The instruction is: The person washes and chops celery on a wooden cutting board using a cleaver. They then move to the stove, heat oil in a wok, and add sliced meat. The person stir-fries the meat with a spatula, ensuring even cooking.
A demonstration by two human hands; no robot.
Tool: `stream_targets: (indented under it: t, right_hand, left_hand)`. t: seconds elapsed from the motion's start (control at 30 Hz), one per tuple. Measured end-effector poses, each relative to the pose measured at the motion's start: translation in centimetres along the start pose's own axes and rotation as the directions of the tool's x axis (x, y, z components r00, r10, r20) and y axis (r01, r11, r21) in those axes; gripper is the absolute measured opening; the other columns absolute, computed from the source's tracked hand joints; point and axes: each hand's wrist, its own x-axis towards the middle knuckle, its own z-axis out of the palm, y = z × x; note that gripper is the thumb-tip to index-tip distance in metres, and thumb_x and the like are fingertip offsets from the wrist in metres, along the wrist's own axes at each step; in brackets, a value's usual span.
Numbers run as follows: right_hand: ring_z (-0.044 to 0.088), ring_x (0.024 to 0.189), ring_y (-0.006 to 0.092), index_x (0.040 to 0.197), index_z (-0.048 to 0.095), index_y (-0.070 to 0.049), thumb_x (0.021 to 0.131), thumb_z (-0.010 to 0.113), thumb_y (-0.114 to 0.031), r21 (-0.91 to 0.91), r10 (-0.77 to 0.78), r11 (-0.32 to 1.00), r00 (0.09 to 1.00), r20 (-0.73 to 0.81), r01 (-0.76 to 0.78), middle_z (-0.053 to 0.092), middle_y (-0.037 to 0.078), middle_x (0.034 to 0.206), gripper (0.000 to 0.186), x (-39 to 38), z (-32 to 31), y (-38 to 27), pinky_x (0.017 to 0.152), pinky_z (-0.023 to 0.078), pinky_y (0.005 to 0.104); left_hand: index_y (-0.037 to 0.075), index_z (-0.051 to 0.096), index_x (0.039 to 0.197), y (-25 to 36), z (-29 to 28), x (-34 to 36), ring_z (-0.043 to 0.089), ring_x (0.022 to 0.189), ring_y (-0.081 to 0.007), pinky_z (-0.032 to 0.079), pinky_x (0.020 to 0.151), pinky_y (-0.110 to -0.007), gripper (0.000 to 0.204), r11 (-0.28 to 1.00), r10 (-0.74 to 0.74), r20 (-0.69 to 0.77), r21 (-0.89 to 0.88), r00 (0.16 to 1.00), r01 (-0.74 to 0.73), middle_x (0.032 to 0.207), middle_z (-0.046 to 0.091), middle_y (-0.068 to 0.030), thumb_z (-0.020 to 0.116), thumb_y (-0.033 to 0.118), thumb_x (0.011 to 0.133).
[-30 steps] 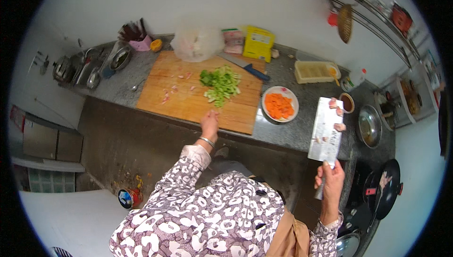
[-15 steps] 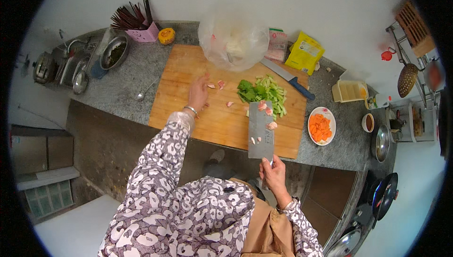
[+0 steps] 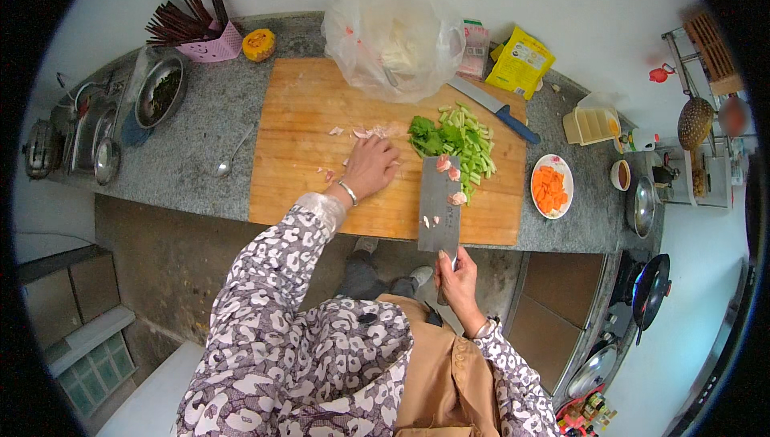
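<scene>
My right hand [image 3: 457,275] grips the handle of a cleaver [image 3: 437,212], its broad blade lying flat over the board's front edge. Several pinkish-white pieces [image 3: 457,198] that look like garlic rest on the blade. On the wooden cutting board [image 3: 301,124], my left hand [image 3: 370,166] is palm down with its fingers bent and apart. Beside its fingertips are thin pinkish scraps [image 3: 370,131]; what lies under the palm is hidden. Chopped green stalks [image 3: 473,144] and green leaves [image 3: 429,136] are heaped beyond the blade.
A blue-handled knife [image 3: 513,123] lies at the board's far right, near a clear plastic bag [image 3: 393,44] and a yellow packet [image 3: 523,60]. Orange slices fill a white plate [image 3: 568,196] on the right. A spoon [image 3: 224,166] and metal bowl [image 3: 178,92] are left; a black pan [image 3: 654,285] sits lower right.
My left hand has moved right across the board, toward the cleaver, and the scraps there have shifted. The cleaver stays in my right hand with its pieces. The whole view has shifted slightly.
</scene>
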Motion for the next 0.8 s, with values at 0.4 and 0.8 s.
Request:
stream_targets:
  t: [0.4, 0.8]
  right_hand:
    - [0.045, 0.044, 0.0057, 0.09, 0.054, -0.004, 0.099, 0.055, -0.017, -0.093, -0.032, 0.995, 0.994, 0.101, 0.042, 0.048, -0.003, 0.058, 0.016, 4.5, 3.2, 2.6, 0.04, 0.035, 0.0228]
    - [0.044, 0.045, 0.0062, 0.09, 0.054, -0.006, 0.099, 0.057, -0.021, -0.09, 0.047, 0.996, 0.965, 0.259, -0.024, 0.048, -0.003, 0.057, 0.017, 10.0, 4.8, 3.6, 0.041, 0.035, 0.0228]
  left_hand:
    - [0.007, 0.066, 0.095, -5.3, -4.0, -1.2, 0.057, 0.099, -0.035, 0.046, 0.086, -0.043, 0.022, 0.981, -0.129, 0.042, -0.139, 0.991, 0.134, 0.107, 0.062, -0.012, 0.061, 0.008, 0.073]
    - [0.002, 0.066, 0.108, -6.5, -5.1, -7.4, 0.059, 0.111, -0.0319, 0.047, 0.094, -0.037, 0.022, 0.921, -0.352, -0.242, -0.263, 0.904, 0.288, 0.119, 0.063, -0.0162, 0.057, 0.007, 0.089]
